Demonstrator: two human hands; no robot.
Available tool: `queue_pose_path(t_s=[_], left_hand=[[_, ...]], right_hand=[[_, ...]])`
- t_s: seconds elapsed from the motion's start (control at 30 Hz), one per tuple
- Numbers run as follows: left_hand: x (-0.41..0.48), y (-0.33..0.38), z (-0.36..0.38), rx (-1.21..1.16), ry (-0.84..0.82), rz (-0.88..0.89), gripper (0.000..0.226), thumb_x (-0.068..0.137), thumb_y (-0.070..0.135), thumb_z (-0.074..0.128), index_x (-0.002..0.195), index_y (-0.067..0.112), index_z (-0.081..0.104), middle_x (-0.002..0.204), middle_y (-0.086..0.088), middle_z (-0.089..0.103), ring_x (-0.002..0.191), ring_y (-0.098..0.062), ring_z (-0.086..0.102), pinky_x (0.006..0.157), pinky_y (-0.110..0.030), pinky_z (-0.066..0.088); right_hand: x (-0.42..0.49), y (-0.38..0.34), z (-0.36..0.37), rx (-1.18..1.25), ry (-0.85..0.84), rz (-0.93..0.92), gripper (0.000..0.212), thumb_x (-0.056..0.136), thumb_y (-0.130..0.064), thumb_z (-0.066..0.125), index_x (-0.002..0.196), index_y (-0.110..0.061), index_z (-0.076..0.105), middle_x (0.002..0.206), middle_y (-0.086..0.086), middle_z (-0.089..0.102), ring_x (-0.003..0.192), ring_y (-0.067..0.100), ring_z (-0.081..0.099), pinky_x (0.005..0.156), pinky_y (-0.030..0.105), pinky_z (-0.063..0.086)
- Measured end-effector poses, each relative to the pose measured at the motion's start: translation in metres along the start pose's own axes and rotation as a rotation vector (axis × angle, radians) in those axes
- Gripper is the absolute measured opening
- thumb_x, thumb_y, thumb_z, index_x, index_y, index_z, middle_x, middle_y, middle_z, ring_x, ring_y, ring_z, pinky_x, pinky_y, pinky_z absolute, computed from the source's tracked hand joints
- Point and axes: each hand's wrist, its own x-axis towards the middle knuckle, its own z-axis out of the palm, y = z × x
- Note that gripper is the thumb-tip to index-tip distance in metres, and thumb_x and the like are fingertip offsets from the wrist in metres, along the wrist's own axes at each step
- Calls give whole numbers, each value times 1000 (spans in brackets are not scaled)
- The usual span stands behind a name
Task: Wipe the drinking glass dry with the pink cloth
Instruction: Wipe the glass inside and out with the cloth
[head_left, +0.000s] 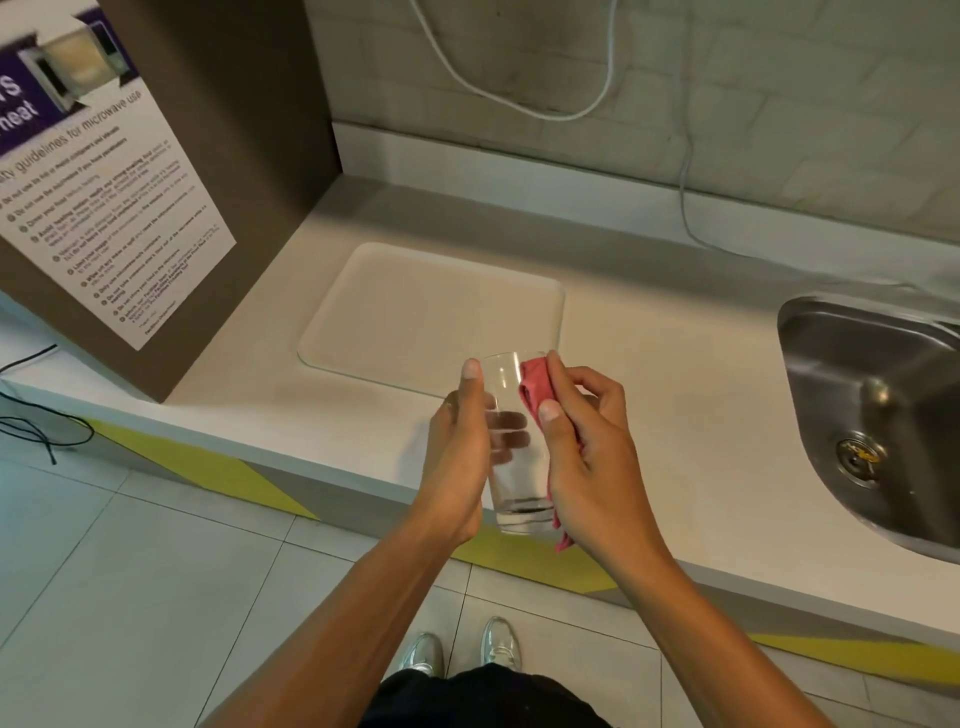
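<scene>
Mid-wipe above the tabletop (675, 374) — our left hand (457, 457) clasps the drinking glass (511, 441), right hand (587, 447) pinches the pink cloth (535, 387) at its rim — next, probably downward.

Most of the pink cloth (536, 391) is hidden behind the right hand (587, 452). The sink (852, 374) runs off the right edge. The poster (104, 208) is cut off at the left, its small print too blurred to read.

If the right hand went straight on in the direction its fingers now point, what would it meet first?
The right hand, holding the pink cloth against the drinking glass, points toward the rim. Going on, it would probably pass over the beige tray on the counter; depth is unclear, so contact is uncertain.
</scene>
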Motion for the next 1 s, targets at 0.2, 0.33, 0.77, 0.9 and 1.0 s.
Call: queue_pose_path(t_s=[0.2, 0.33, 0.77, 0.9, 1.0], left_hand=[[-13, 8, 13, -43, -49, 6, 65, 96, 76, 50, 128, 23, 69, 107, -8, 85, 102, -22, 81, 98, -54, 62], [-19, 10, 11, 35, -48, -9, 69, 96, 78, 43, 116, 18, 69, 95, -7, 86, 88, -19, 83, 85, -45, 61], [0, 24, -3, -245, -95, -211, 89, 96, 81, 40, 127, 4, 71, 102, -22, 81, 87, -32, 81, 67, -43, 67], [16, 31, -18, -289, -47, -162, 84, 93, 84, 41, 120, 9, 68, 92, -12, 81, 76, -26, 79, 70, -40, 66], [10, 21, -15, -231, -66, -187, 83, 94, 84, 39, 118, 11, 70, 90, -10, 83, 80, -25, 80, 69, -39, 67]], right_hand=[[6, -12, 7, -45, 3, -75, 46, 107, -33, 46, 150, -48, 40, 136, -23, 34, 131, 15, 45, 105, 33, 50], [29, -15, -4, 57, 11, 114, 45, 108, -42, 38, 153, -44, 38, 142, -14, 40, 112, 22, 63, 86, 36, 60], [-2, -14, 5, -7, -79, 16, 43, 109, -35, 42, 151, -45, 42, 138, -20, 38, 124, 22, 54, 105, 40, 52], [-43, -7, 11, -122, -132, -175, 47, 107, -34, 44, 150, -52, 39, 139, -27, 33, 126, 12, 46, 101, 16, 46], [-30, -6, 5, 31, -147, 58, 42, 105, -43, 43, 143, -61, 41, 136, -26, 36, 86, 19, 68, 59, 38, 64]])
